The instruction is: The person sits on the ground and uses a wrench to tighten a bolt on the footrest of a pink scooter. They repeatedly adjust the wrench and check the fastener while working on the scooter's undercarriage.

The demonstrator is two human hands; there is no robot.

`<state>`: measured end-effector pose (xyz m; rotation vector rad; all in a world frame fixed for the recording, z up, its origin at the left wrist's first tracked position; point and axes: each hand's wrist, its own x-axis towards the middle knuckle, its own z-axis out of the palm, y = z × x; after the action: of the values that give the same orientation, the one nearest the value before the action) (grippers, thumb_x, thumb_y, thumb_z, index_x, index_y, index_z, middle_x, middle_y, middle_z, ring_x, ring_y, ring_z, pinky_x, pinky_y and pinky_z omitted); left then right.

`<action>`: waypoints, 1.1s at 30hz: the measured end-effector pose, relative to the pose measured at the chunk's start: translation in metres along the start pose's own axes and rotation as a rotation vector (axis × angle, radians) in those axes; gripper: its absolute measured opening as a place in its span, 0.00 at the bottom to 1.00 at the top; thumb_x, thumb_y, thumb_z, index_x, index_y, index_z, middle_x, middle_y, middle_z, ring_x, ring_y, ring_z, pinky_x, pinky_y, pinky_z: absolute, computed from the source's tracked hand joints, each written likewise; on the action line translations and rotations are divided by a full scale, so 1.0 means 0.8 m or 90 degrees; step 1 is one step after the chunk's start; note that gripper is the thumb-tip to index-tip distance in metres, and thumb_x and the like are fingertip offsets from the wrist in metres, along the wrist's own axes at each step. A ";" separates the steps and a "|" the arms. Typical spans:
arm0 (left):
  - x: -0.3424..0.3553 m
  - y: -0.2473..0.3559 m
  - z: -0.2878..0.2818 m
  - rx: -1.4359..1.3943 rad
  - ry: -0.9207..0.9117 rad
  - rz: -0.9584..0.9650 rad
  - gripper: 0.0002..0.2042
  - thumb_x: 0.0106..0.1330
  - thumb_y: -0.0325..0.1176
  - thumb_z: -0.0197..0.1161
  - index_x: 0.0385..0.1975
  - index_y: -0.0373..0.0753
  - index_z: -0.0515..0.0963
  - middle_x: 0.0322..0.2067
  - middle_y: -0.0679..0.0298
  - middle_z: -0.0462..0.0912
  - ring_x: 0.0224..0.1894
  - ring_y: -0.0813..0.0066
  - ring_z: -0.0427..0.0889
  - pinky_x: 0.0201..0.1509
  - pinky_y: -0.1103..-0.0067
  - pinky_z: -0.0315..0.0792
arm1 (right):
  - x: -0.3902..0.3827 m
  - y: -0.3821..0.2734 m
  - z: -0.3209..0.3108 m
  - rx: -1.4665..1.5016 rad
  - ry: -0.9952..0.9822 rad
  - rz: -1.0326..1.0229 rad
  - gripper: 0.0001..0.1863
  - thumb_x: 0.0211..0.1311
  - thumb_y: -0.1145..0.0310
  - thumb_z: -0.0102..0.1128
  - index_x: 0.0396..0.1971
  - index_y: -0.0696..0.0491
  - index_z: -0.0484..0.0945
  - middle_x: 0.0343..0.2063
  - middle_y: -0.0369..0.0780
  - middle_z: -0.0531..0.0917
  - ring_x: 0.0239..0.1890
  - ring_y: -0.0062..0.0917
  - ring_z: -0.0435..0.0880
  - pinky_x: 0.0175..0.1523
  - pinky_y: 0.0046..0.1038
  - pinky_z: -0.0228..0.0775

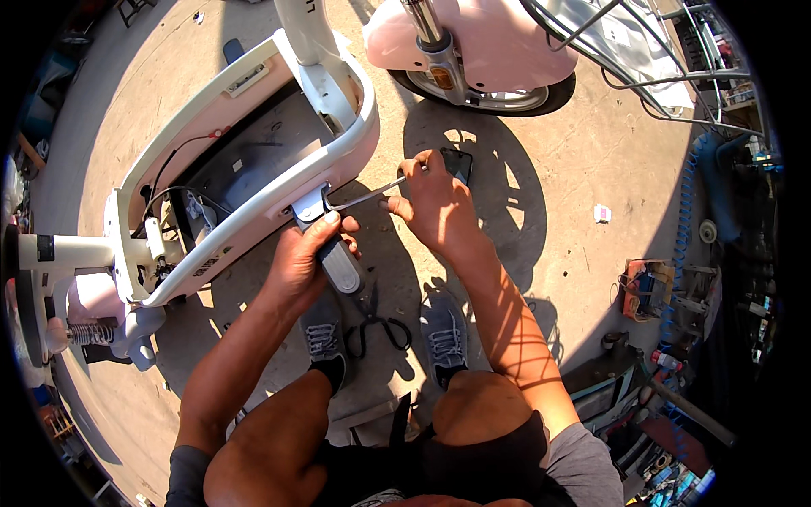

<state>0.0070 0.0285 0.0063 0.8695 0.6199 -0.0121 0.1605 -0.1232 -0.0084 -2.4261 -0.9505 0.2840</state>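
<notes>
My left hand (304, 258) is closed round a grey folding footrest (342, 266), thumb on top near its bracket. The footrest sticks out from the side of a white electric scooter body (253, 241). My right hand (439, 203) grips the far end of a slim metal wrench (367, 198) with curled fingers, its thumb held apart. The wrench's other end meets the footrest bracket (311, 205); how it seats there is too small to tell. Scissors with black handles (376, 328) lie on the ground between my shoes. A dark phone (458, 163) lies just beyond my right hand.
Inside the scooter's open floor compartment (253, 160) run loose cables. A pink front fender and wheel (507, 97) stand ahead, with a wire basket (667, 76) at the upper right. A red box (646, 289), blue coiled hose (683, 224) and tool clutter line the right side.
</notes>
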 end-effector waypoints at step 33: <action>0.004 -0.006 -0.008 0.089 0.018 0.002 0.12 0.69 0.43 0.60 0.37 0.42 0.71 0.30 0.66 0.78 0.28 0.76 0.80 0.35 0.73 0.80 | 0.019 0.023 0.117 0.214 0.122 -0.054 0.16 0.57 0.63 0.61 0.16 0.59 0.77 0.22 0.46 0.78 0.31 0.42 0.72 0.37 0.40 0.63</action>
<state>0.0052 0.0308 -0.0015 1.0072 0.6500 -0.0404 0.1480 -0.0879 -0.0974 -2.0606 -0.8431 0.1620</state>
